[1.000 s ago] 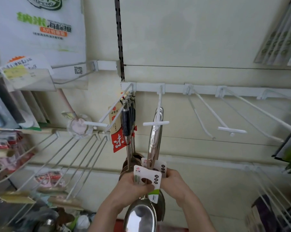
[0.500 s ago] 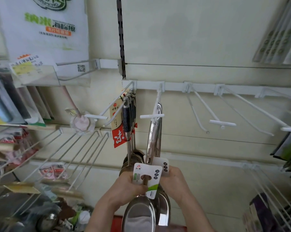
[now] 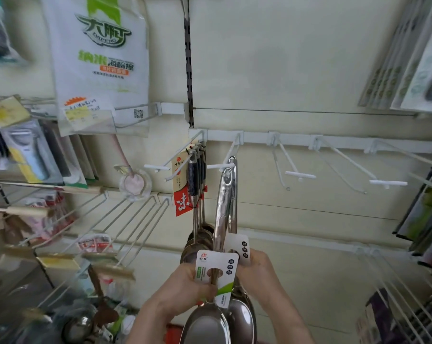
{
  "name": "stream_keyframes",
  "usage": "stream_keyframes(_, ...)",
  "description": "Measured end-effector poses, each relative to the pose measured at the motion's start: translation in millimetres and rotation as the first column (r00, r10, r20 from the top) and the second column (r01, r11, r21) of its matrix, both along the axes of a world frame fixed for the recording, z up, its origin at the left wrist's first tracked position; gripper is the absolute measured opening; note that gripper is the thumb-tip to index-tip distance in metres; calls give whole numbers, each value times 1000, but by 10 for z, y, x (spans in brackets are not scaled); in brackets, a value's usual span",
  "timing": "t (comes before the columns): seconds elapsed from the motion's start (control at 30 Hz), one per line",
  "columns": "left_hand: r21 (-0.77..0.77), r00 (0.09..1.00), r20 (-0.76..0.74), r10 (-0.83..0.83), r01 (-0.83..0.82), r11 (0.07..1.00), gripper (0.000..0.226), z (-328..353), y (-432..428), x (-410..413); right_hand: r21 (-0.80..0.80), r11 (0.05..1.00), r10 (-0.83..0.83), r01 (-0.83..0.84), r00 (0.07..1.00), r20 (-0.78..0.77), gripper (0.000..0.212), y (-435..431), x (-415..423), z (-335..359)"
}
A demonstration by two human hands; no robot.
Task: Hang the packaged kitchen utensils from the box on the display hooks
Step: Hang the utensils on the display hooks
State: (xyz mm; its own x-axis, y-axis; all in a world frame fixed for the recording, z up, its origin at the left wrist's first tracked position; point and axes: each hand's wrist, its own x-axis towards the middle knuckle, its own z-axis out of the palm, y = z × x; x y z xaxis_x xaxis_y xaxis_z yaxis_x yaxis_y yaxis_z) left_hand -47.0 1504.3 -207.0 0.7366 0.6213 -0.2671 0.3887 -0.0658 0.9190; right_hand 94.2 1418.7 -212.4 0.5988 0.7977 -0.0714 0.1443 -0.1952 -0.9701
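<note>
Hanging step in hand. Left hand (image 3: 185,281) grips front ladle (image 3: 222,209) at its neck; right hand (image 3: 257,266) grips rear ladle (image 3: 243,321). Front handle's eye sits at hook (image 3: 220,166) tip. Next move, judged: push eye along hook, then release

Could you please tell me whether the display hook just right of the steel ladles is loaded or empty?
Empty: the hook shows bare white wire along its whole length, and nothing hangs on it.
</note>
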Motion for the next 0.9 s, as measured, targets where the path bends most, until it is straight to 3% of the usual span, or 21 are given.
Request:
stream_keyframes(0.5, 59, 993, 32, 113, -115, 992, 14, 9, -547, -437, -69, 997, 28, -26, 999, 27, 11, -409, -343, 0)
stream_keyframes(0.6, 91, 982, 14, 186, -187, 978, 12, -50, -583, -537, -55, 998, 29, -28, 999, 14, 7, -495, -423, 31)
stream_keyframes(0.7, 115, 965, -8, 261, -258, 959, 10, -130, -580, -636, -60, 997, 47, -49, 999, -27, 20, -558, -485, 28)
stream_keyframes(0.9, 144, 914, -13, 406, -400, 905, 16, -253, -585, -859, -147, 984, 112, -101, 991, 69, 15, -506, -625, -141)
